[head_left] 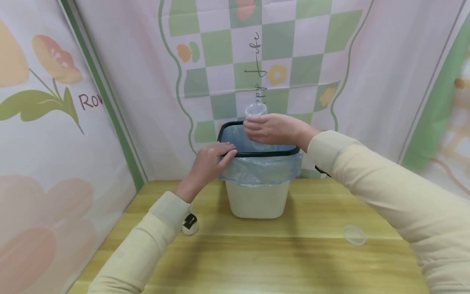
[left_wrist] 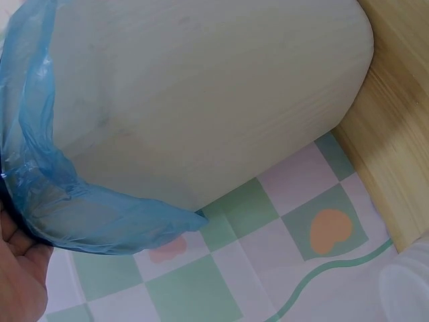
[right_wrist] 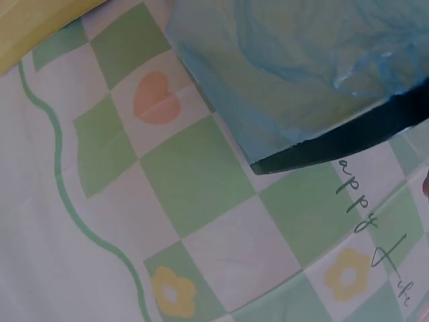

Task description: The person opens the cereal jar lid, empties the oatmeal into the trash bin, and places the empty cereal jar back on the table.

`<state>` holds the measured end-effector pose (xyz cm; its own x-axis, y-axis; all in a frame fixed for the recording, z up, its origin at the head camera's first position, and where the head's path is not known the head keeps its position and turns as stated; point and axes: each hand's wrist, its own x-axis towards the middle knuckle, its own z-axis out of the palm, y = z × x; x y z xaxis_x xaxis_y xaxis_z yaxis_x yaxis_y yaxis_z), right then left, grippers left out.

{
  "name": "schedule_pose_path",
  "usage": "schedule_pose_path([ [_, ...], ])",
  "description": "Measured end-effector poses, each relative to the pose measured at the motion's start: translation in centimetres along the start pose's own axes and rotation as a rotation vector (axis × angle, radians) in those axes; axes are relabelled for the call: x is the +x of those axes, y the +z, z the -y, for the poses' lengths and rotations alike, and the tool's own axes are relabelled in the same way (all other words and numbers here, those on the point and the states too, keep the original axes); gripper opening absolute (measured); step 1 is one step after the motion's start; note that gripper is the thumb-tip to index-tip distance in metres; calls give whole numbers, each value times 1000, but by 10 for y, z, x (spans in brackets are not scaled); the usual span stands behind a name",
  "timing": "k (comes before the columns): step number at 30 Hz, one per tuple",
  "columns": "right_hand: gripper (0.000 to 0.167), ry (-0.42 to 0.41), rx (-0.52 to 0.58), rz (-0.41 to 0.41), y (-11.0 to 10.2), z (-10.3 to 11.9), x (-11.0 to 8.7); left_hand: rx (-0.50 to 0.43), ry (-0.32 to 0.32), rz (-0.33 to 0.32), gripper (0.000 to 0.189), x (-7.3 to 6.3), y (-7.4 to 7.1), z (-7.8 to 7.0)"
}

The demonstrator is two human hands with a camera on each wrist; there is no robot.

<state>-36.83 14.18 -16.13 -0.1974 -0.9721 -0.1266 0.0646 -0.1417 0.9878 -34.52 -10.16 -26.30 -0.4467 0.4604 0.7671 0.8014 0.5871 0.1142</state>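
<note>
The right hand (head_left: 269,128) holds a clear cup (head_left: 256,109) up at the far side of the bin (head_left: 257,200), fingers pressed together around it, thumb hidden. The left hand (head_left: 209,161) grips the near left corner of the black rim (head_left: 262,154), over the blue liner (head_left: 264,170). The bin stands by the table (head_left: 271,257)'s far edge; a clear disc (head_left: 354,235) lies toward the right edge.

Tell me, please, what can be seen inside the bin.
Inside the bin, blue liner shows; the bottom is hidden behind the front rim, and the right hand covers part of the opening.
</note>
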Motion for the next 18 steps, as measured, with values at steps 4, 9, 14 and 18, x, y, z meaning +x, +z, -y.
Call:
schedule_pose_path([
  [4,44,154,-30,-31,1,-1,-3,-6,2,-5,23,-1,-1,0],
  [9,42,43,-5,-25,2,1,-1,-4,-1,-7,23,-2,-1,-1],
  [14,43,148,-17,-20,-2,0,-4,-10,1,-3,23,-1,-1,-1],
  [18,41,160,-23,-46,-1,-1,-4,-6,-4,-2,23,-2,-1,-1],
])
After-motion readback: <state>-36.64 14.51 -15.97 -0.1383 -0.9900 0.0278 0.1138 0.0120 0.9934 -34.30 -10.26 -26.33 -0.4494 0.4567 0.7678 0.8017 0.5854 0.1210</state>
